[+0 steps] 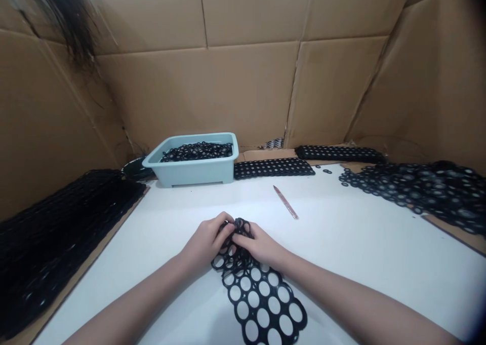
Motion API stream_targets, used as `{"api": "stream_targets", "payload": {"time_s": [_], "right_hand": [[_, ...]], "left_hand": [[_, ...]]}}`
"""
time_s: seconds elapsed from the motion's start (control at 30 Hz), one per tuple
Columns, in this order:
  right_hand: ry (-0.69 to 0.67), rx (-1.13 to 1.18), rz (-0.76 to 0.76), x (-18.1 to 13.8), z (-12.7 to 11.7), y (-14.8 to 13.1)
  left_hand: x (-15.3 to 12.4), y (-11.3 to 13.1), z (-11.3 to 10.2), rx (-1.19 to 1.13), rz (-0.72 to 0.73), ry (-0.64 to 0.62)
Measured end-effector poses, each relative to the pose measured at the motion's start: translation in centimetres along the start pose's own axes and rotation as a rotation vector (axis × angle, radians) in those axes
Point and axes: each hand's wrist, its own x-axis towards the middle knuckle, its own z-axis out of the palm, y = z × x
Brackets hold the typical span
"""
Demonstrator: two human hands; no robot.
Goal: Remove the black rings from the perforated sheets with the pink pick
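Observation:
A strip of joined black rings (263, 300) lies on the white tabletop and runs up from the bottom edge into my hands. Its far end is bunched and lifted between my fingers. My left hand (213, 237) grips that end from the left, thumb and fingers closed on it. From the other side, my right hand (258, 243) pinches the same end, its thumb across the front. Some fingertips of both hands are hidden behind the rings.
Ahead to the left stands a light blue basin (193, 170) full of black rings. Flat black ring strips (273, 167) lie along the back. A pen (285, 202) rests beyond my hands. Loose rings (429, 188) are heaped at right; black material (56, 233) is piled at left. Cardboard walls (243, 86) enclose the table.

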Motion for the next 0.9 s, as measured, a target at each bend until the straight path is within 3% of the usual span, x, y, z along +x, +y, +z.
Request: {"api": "stream_targets", "payload": {"time_s": [0.2, 0.37, 0.53, 0.7, 0.9], "right_hand": [[-0.028, 0.084, 0.003, 0.04, -0.01, -0.15], [-0.002, 0.091, 0.009, 0.03, 0.02, 0.18], [0.073, 0.046, 0.106, 0.10, 0.03, 0.23], [0.042, -0.008, 0.050, 0.03, -0.02, 0.03], [0.019, -0.007, 0.041, -0.09, -0.07, -0.03]], "left_hand": [[0.18, -0.44, 0.68, -0.239, -0.105, 0.022], [0.09, -0.16, 0.34, -0.089, -0.053, 0.098], [-0.28, 0.28, -0.23, 0.079, -0.023, 0.307], [-0.24, 0.10, 0.45, 0.081, 0.034, 0.101], [-0.25, 0.40, 0.35, -0.100, -0.052, -0.018]]}}
